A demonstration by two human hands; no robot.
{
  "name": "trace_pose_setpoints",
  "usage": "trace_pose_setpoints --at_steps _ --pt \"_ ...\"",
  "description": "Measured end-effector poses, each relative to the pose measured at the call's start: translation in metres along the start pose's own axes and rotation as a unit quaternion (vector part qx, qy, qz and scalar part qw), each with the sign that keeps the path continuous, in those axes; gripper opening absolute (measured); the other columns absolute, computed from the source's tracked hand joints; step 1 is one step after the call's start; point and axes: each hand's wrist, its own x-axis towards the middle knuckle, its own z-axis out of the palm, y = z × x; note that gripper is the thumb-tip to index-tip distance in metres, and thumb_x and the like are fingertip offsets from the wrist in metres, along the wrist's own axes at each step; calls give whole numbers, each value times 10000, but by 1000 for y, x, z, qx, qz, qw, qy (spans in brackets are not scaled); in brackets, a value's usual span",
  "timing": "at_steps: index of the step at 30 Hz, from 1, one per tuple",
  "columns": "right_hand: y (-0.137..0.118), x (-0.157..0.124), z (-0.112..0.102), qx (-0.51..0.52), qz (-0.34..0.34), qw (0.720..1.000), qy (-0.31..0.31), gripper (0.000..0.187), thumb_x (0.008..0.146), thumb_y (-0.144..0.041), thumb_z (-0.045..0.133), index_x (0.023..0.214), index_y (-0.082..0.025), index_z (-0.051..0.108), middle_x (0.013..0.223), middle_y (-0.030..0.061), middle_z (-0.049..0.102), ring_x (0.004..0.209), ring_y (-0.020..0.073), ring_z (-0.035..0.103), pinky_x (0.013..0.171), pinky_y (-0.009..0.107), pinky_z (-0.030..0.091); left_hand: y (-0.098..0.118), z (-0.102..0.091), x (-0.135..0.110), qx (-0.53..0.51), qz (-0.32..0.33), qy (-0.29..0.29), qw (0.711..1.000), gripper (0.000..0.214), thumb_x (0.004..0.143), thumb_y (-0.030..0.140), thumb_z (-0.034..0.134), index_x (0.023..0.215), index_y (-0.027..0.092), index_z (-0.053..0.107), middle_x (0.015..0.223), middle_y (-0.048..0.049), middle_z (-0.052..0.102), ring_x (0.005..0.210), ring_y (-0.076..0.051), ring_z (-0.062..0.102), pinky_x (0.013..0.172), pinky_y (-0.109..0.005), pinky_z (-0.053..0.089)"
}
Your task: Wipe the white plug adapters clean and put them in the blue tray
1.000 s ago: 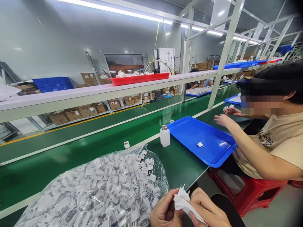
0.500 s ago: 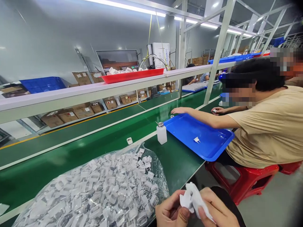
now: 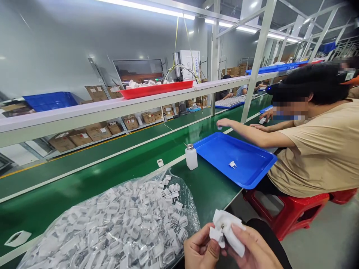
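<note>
At the bottom of the view my left hand (image 3: 200,250) pinches a small white plug part (image 3: 217,233) whose metal pin shows. My right hand (image 3: 252,250) presses a white wipe cloth (image 3: 232,235) around that part with thumb and fingers closed. Just left of my hands lies a clear plastic bag (image 3: 117,228) heaped with several white plug parts. A white liquid bottle (image 3: 191,157) with a metal cap stands on the green bench beyond the bag.
A blue tray (image 3: 252,172) holding one white plug (image 3: 232,164) lies right of the bottle. A co-worker in a beige shirt (image 3: 322,149) sits on a red stool (image 3: 294,209), one hand (image 3: 224,122) reaching over the green conveyor belt (image 3: 84,164). Single plug parts ride on the belt (image 3: 160,162).
My hands turned the plug part and wrapped the cloth further over it. The co-worker's hand drew back along the belt. The loose part on the belt moved right; another entered at the left.
</note>
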Motion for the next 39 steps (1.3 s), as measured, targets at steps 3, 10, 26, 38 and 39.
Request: trace_pose_setpoints --at_steps 3,10,26,38,39 --pt "-9 -1 6 3 -18 1000 7 320 750 -469 855 921 -201 820 860 88 770 718 222 677 699 353 570 5 8 -1 -38 -45 24 998 498 468 516 978 776 147 849 541 -75 699 481 -98 580 516 -178 442" --pt "-19 -2 0 -409 -380 813 -163 228 987 -302 576 964 -259 799 812 51 662 707 181 630 653 252 529 3 3 1 3 -44 19 999 510 504 560 949 768 135 848 513 -70 662 486 -108 540 502 -196 403" --pt "-15 3 -9 -457 -413 781 -103 230 1025 -251 489 1007 -263 718 809 8 579 663 134 577 614 210 484 -10 8 6 -10 -40 83 996 490 444 504 982 733 133 845 588 -101 733 508 -116 573 515 -200 450" --pt "-18 18 -23 -476 -474 736 -87 248 1006 -122 480 1048 -241 694 841 11 567 681 117 561 612 208 471 -9 12 8 -47 -59 99 992 477 424 479 997 721 139 844 650 -123 764 520 -122 607 508 -192 450" --pt "-18 18 -23 -469 -462 748 -87 251 1012 -129 473 1000 -243 696 818 3 555 663 112 551 598 205 460 -9 13 7 -51 -60 101 992 476 415 475 1000 717 142 843 656 -125 768 522 -124 614 506 -191 452"
